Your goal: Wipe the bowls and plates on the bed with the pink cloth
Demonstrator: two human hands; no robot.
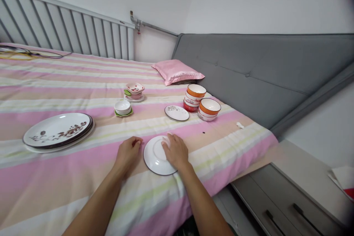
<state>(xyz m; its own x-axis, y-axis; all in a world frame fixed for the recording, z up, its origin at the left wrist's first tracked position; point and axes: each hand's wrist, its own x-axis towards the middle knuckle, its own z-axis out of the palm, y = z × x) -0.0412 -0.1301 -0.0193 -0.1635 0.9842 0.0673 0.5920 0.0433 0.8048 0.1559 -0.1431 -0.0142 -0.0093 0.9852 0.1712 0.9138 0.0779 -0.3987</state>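
Observation:
A white plate with a dark rim lies upside down on the striped bedspread, its foot ring facing up. My right hand rests on the right part of its underside, fingers bent. Between thumb and fingers a pale, tissue-like piece partly shows; the rest is hidden under the hand. Just left of the plate, my left hand sits with its fingers curled in and nothing visible in them, apart from the rim. Beyond the plate, a smaller oval flowered plate lies face up.
Large flowered plates are stacked at left. Small white dishes and a stack of pink-patterned dishes stand farther back. Two bowl stacks are right of centre, near a pink pillow. A white scrap lies near the bed's right edge.

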